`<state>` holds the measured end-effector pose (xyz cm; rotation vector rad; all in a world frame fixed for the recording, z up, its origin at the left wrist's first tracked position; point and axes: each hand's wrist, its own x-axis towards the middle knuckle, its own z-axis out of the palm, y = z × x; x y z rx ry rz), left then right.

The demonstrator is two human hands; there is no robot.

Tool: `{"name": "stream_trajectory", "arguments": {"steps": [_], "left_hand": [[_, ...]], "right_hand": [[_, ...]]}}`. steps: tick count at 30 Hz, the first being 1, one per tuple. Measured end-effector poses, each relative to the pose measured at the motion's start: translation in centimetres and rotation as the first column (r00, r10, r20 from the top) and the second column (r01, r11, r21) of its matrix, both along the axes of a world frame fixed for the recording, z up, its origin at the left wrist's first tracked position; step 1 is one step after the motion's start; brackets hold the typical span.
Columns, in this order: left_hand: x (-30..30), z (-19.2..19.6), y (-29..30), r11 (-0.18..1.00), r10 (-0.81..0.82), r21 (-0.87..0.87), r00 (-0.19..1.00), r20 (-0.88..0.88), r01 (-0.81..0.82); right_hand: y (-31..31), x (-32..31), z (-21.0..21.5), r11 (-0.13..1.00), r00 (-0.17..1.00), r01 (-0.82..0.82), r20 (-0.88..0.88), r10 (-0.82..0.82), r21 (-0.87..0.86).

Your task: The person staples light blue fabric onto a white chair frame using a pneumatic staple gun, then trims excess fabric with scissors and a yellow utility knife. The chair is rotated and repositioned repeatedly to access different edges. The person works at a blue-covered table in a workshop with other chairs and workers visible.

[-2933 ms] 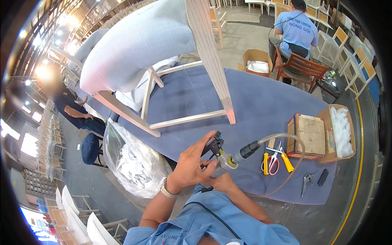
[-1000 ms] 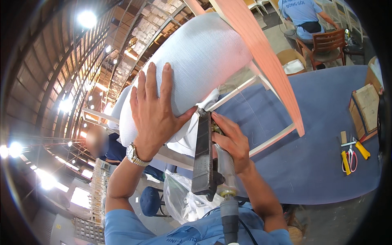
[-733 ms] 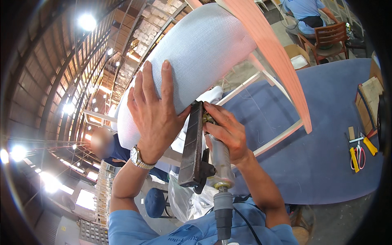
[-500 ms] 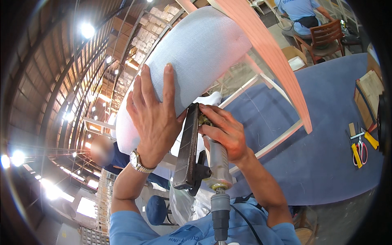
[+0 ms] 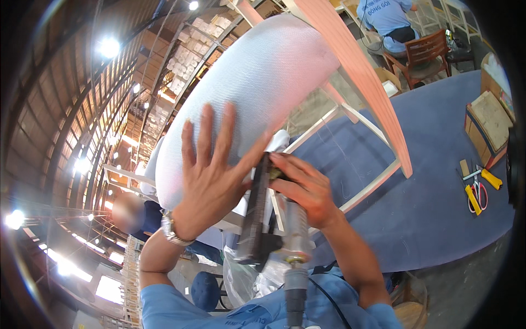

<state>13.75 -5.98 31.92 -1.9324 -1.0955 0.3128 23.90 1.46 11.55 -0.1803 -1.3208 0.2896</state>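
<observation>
A light grey woven-fabric cushion pad (image 5: 257, 71) fills the upper middle, attached to or resting against a pale wooden chair frame (image 5: 361, 82). My left hand (image 5: 211, 170), a watch on its wrist, lies flat on the fabric with spread fingers. Its forefinger reaches toward the pad's lower edge. My right hand (image 5: 307, 189) is closed around a pneumatic staple gun (image 5: 296, 225), whose dark magazine points up beside my left thumb. The gun's nose is at the pad's lower edge; whether it touches is hidden by my hands.
A blue-grey covered table (image 5: 433, 131) spreads to the right, holding red-handled scissors (image 5: 478, 197), yellow-handled tools (image 5: 491, 178) and a cardboard box (image 5: 487, 123). An air hose (image 5: 296, 296) hangs from the gun. One person (image 5: 386, 22) sits far right; another (image 5: 139, 216) is at left.
My left hand has slid lower on the fabric, its forefinger now spread out toward the gun's nose. The staple gun has shifted slightly down, still in my right hand.
</observation>
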Motion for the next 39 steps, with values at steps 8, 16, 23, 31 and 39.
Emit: {"name": "stream_trajectory", "arguments": {"steps": [8,16,23,31,39], "left_hand": [[-6.8,11.8,6.3,0.986,-0.004,-0.144,0.866,0.501,0.088],[-1.8,6.8,4.2,0.968,0.160,-0.249,0.845,0.511,-0.033],[-1.0,1.6,1.5,0.980,-0.041,0.200,0.989,0.142,0.012],[-1.8,-1.4,0.7,0.949,0.039,0.307,0.994,0.098,-0.068],[-2.5,-1.7,0.8,0.941,0.030,0.334,0.998,0.055,-0.047]], "right_hand": [[-2.9,0.1,-1.9,0.992,0.997,0.003,-0.081,-0.013,-0.125],[-3.4,-0.1,-1.6,0.989,0.994,0.032,-0.102,-0.047,-0.143],[-3.0,-1.4,-0.6,0.992,0.982,0.008,-0.185,-0.031,-0.127],[-1.9,-4.0,0.3,0.998,0.986,0.015,-0.168,-0.025,-0.060],[-1.8,-4.1,1.0,1.000,0.991,-0.018,-0.130,0.015,-0.024]]}}
